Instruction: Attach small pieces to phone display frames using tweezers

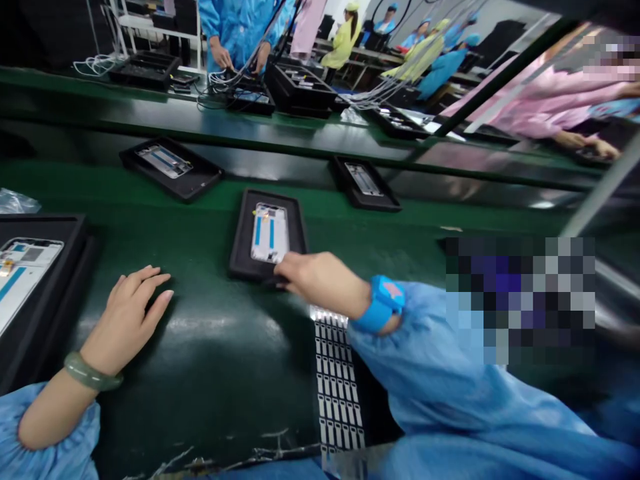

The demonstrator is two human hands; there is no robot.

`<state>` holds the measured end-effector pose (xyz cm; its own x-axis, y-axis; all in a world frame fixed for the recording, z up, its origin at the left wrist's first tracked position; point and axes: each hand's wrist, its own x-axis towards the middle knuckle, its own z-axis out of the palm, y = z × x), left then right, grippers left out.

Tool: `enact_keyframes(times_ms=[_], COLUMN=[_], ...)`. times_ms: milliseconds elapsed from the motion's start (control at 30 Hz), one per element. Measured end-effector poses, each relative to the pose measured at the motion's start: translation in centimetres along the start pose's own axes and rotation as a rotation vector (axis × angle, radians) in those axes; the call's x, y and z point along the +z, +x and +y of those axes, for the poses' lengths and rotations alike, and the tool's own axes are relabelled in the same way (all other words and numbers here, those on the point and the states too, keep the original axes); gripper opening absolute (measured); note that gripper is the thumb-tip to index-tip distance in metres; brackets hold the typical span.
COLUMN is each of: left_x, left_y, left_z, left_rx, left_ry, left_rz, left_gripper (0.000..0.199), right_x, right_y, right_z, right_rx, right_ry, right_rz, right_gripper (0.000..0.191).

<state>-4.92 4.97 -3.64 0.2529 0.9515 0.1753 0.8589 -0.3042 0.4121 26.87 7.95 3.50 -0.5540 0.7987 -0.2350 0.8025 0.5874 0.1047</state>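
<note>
My right hand, with a blue band at the wrist, is closed on the near right corner of a black tray. Inside this tray lies a white phone housing with two blue strips. My left hand, wearing a green bangle, hovers over or rests on the green work surface; which of these I cannot tell. Its fingers are apart and hold nothing. Left of it, a larger-looking black tray carries another phone housing. Beneath my right forearm runs a sheet of small white pieces in rows.
Two more black trays with phone housings, one left and one right, sit farther back. Behind them runs a raised shelf edge. Across it, a person in blue handles cables. A slanted pale pole stands at right.
</note>
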Motion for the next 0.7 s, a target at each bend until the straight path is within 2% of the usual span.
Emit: enact_keyframes(times_ms=[133,200,267,300,333,400,467,500,533,600,700], left_x=[-0.3,-0.4,-0.4,-0.3,-0.2,0.1,0.4,0.7,0.9,1.6,3.1], left_y=[0.1,0.1,0.2,0.2,0.3,0.7,1.4,1.8,2.4,3.5,5.0], left_z=[0.0,0.2,0.8,1.1,1.6,2.7,4.3,5.3,6.4,8.9,13.1], left_rx=[0.002,0.014,0.036,0.056,0.088,0.182,0.316,0.391,0.467,0.623,0.761], left_ry=[-0.037,-0.047,-0.046,-0.044,-0.044,-0.048,-0.058,-0.061,-0.059,-0.038,0.029], left_rz=[-0.008,0.010,0.075,0.114,0.150,0.176,0.145,0.111,0.063,-0.066,-0.268], left_gripper=[0.043,0.043,0.043,0.044,0.044,0.044,0.043,0.041,0.039,0.035,0.040], right_x=[0.8,0.7,0.4,0.5,0.7,2.0,4.2,5.4,6.5,8.4,9.7], right_y=[-3.3,-4.6,-5.7,-6.1,-6.4,-6.7,-6.7,-6.7,-6.5,-6.3,-5.9], right_z=[-6.3,-7.4,-6.3,-5.0,-3.4,0.3,3.5,4.7,5.5,6.1,5.6], right_rx=[-0.259,-0.350,-0.356,-0.278,-0.113,0.328,0.745,0.867,0.913,0.888,0.835], right_ry=[0.165,0.346,0.651,0.823,0.975,1.172,1.238,1.269,1.317,1.449,1.565], right_rz=[-0.059,-0.057,0.064,0.175,0.334,0.682,0.875,0.932,0.957,0.965,0.948], right_gripper=[0.015,0.017,0.023,0.023,0.028,0.042,0.049,0.051,0.050,0.043,0.042])
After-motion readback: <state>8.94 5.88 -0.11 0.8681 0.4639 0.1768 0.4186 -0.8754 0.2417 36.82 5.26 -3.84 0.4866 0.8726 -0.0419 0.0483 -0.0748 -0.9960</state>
